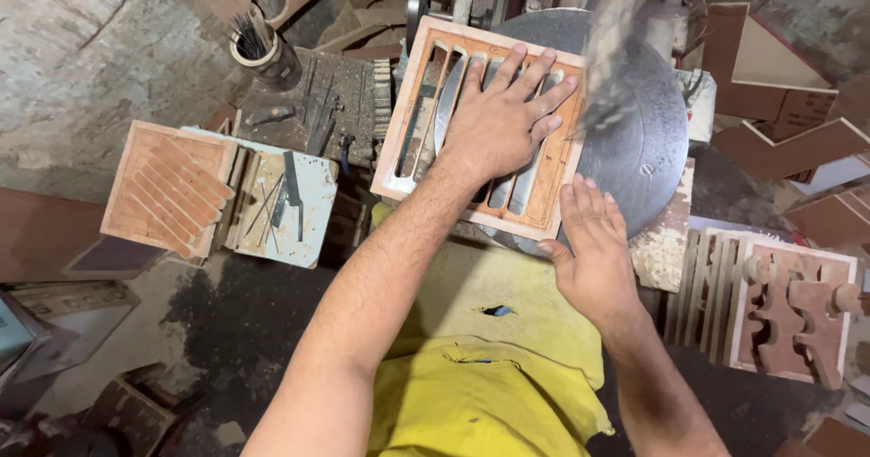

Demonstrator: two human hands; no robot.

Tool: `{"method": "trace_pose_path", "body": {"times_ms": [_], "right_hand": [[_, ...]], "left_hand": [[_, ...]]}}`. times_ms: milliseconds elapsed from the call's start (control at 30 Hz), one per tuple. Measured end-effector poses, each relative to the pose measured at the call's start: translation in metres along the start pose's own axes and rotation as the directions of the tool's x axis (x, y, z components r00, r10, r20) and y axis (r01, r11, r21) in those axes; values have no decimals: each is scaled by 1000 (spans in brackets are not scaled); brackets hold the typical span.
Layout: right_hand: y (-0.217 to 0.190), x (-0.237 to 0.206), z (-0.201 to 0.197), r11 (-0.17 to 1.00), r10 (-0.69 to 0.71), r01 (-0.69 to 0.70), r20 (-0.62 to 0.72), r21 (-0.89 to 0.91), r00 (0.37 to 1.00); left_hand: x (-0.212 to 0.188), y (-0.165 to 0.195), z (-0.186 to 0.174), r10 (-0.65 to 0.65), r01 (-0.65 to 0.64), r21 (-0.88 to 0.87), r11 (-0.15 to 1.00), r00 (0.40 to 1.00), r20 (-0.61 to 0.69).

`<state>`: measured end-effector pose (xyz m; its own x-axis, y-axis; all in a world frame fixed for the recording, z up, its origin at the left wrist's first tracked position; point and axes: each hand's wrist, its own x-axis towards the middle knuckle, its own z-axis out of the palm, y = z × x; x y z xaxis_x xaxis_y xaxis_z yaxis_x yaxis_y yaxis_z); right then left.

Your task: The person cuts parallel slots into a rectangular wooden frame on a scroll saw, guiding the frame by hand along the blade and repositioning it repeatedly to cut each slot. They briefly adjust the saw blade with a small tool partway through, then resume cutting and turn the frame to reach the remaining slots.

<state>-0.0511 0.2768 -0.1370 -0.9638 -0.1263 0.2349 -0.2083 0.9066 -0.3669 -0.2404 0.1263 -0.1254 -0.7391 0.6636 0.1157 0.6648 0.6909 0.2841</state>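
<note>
Left hand lies flat, palm down, fingers spread wide, pressing on the slotted wooden panel; it grips nothing. The panel, orange-brown with long parallel cut-outs, rests tilted on the round grey metal machine table, covering that table's near-left part. Right hand is open, fingers straight and close together, set at the panel's near-right corner, its fingertips at or on the panel's edge; whether the palm bears on the machine table cannot be told. A blurred upright part stands just beyond the panel's far-right corner, detail not legible. Left of the panel, a dusty work surface carries a second panel with diagonal slats, a pale blue board bearing thin blades, and, farther back, a round cup of blades. Right of the panel, near the right hand, stands a stack of fretwork panels with wavy cut-outs; beyond it lie angular board offcuts. Below the panel, yellow cloth covers the person's lap. Floor is rough, grey and dust-laden.
</note>
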Motion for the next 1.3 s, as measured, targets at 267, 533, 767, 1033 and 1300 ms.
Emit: {"method": "trace_pose_path", "body": {"times_ms": [267,533,767,1033,1300], "right_hand": [[6,-1,3,999,-6,7,-24,33,1000],[8,2,1,999,-2,3,-12,32,1000],[5,4,5,999,32,-32,8,17,999],[7,5,6,999,45,-45,14,10,999],[13,7,4,1000,9,-10,12,29,1000]], "left_hand": [[1,0,1,-34,34,5,999,999,38],[3,1,1,-45,45,-4,999,998,52],[5,-2,0,-39,39,0,999,998,53],[6,-2,-1,-53,54,-10,999,996,78],[6,-3,4,-59,58,10,998,998,24]]}}
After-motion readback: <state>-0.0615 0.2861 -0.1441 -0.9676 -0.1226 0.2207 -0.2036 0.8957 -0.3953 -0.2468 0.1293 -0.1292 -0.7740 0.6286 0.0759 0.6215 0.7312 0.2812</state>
